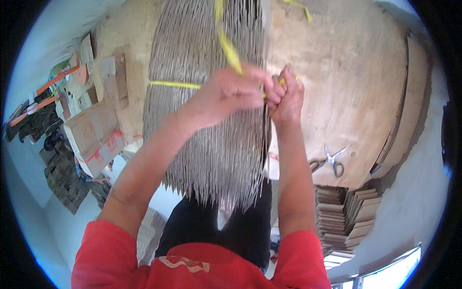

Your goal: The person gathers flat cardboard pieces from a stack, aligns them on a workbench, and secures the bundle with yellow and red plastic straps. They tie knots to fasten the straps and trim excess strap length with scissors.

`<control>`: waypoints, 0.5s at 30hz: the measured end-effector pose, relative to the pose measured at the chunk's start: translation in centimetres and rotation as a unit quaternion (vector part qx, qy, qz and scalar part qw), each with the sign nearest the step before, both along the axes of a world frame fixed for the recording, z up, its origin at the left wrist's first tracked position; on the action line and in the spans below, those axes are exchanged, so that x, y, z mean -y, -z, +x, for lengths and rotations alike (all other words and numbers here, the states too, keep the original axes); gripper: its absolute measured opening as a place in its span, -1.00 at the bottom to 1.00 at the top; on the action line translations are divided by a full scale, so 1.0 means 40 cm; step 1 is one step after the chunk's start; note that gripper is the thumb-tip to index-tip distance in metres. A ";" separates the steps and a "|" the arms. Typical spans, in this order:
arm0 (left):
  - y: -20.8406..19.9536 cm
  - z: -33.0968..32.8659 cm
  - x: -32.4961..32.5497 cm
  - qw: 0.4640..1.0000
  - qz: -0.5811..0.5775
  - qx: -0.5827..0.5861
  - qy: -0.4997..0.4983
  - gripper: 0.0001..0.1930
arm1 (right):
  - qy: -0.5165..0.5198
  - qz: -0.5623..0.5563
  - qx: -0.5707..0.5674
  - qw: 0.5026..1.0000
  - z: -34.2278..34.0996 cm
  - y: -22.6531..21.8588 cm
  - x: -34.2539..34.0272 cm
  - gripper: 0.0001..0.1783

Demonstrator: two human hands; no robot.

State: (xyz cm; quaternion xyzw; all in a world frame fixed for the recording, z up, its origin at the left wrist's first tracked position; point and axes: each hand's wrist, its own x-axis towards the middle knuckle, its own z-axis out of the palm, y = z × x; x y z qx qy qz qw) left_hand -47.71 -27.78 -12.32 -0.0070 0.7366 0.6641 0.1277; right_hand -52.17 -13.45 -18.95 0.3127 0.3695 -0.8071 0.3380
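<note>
A thick stack of grey-brown cardboard sheets [207,144] stands on edge across the wooden table in front of me. A yellow strap [173,85] runs across the stack, and its loose tail rises toward the far side. My left hand [236,86], blurred by motion, is closed on the strap over the stack's right part. My right hand [287,96] is closed in a fist just off the stack's right edge, with a bit of yellow strap showing between its fingers. Both hands almost touch. The fingers hide where the strap ends meet.
Open scissors [329,161] with dark handles lie on the wooden table [346,96] to the right. Another yellow strap piece [301,8] is at the far side. Cardboard piles [344,216] stand below the table's right corner. A cardboard box [94,135] is at the left.
</note>
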 end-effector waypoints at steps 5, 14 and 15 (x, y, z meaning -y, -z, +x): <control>0.018 -0.013 0.027 0.967 0.161 0.194 -0.032 -0.72 | -0.037 -0.016 -0.081 0.996 -0.003 -0.008 -0.002 -0.56; 0.062 0.029 0.010 0.969 0.191 0.138 -0.079 -0.66 | 0.002 -0.046 -0.020 0.999 -0.002 0.010 -0.032 -0.68; 0.054 0.026 0.010 0.968 0.190 0.142 -0.080 -0.65 | 0.042 -0.049 -0.020 0.998 0.014 -0.006 -0.047 -0.71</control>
